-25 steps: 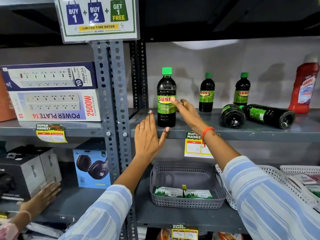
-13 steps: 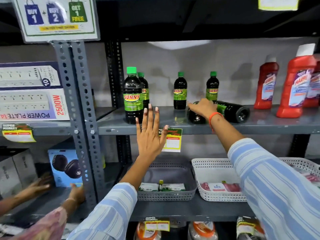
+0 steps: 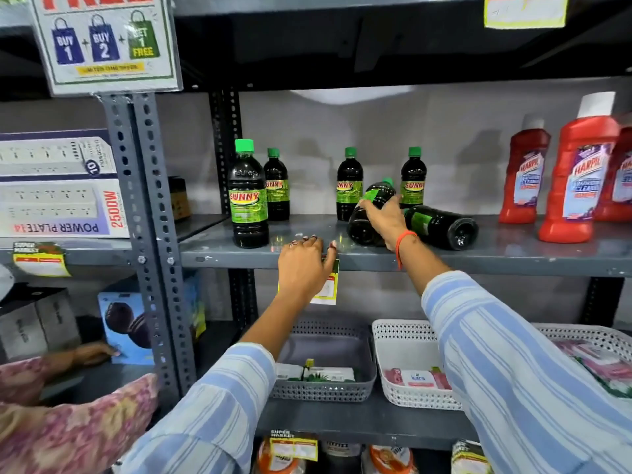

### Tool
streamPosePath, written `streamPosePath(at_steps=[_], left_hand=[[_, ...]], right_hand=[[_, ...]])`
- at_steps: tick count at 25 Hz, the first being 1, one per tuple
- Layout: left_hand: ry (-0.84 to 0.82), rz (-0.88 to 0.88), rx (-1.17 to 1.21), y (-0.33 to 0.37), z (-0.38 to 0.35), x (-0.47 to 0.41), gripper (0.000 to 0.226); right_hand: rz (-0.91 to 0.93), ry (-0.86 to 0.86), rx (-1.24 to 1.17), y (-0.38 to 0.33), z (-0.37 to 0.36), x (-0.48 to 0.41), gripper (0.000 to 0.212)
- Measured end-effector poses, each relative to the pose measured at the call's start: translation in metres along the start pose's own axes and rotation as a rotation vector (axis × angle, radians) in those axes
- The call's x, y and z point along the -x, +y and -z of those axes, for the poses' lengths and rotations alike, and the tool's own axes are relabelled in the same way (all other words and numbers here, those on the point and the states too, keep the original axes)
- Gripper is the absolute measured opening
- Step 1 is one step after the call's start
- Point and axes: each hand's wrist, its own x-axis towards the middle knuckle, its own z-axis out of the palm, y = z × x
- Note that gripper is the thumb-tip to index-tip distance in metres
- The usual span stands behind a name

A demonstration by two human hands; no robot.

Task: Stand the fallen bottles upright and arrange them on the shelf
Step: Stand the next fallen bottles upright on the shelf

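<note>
Right hand: your right hand (image 3: pixel 384 217) is wrapped around a dark green-capped bottle (image 3: pixel 371 206), fingers closed on its body; the bottle is tilted, base toward the shelf's front edge, cap raised toward the back.
Left hand: your left hand (image 3: pixel 304 265) rests on the front edge of the shelf (image 3: pixel 478 258), fingers curled loosely over the lip, holding nothing.
Fallen bottle: a second bottle (image 3: pixel 441 227) lies on its side just right of your right hand, base facing the front edge.
Upright bottles: one large bottle (image 3: pixel 248 196) stands near the shelf's left end, toward the front; three smaller ones stand along the back.
Red bottles: these (image 3: pixel 574 179) stand at the shelf's right end.
</note>
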Motion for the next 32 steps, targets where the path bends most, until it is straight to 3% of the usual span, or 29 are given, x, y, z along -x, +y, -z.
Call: streamPosePath(at_steps=[2,6,10,17,20,22,24,27,32], left_hand=[[0.031,-0.015,-0.013,-0.001,-0.003,0.000,0.058],[0.090,-0.052,-0.041,-0.004,-0.008,-0.001,0.060],[0.107,-0.058,-0.021,-0.007,-0.010,-0.001,0.062],[0.164,-0.046,0.021,-0.007,-0.010,-0.001,0.056],[0.193,-0.045,0.009,-0.007,-0.012,-0.001,0.051],[0.205,-0.042,0.005,-0.006,-0.012,0.000,0.049],[0.221,-0.037,0.009,-0.005,-0.013,0.000,0.048],[0.231,-0.032,0.011,-0.005,-0.015,0.000,0.047],[0.261,-0.026,-0.005,-0.006,-0.018,0.000,0.047]], right_hand=[[0.163,0.074,-0.018,0.004,-0.005,0.009,0.103],[0.359,0.086,0.074,0.007,-0.007,0.007,0.118],[0.329,0.028,0.157,0.009,-0.012,-0.005,0.119],[0.242,0.126,0.322,0.011,-0.018,-0.004,0.115],[0.206,0.013,0.212,0.011,-0.018,-0.007,0.114],[0.146,-0.078,0.071,0.013,-0.019,-0.007,0.102],[0.136,-0.083,0.053,0.016,-0.021,-0.012,0.094],[0.187,-0.038,0.089,0.014,-0.018,-0.010,0.103],[0.140,-0.162,-0.110,0.016,-0.018,-0.012,0.072]])
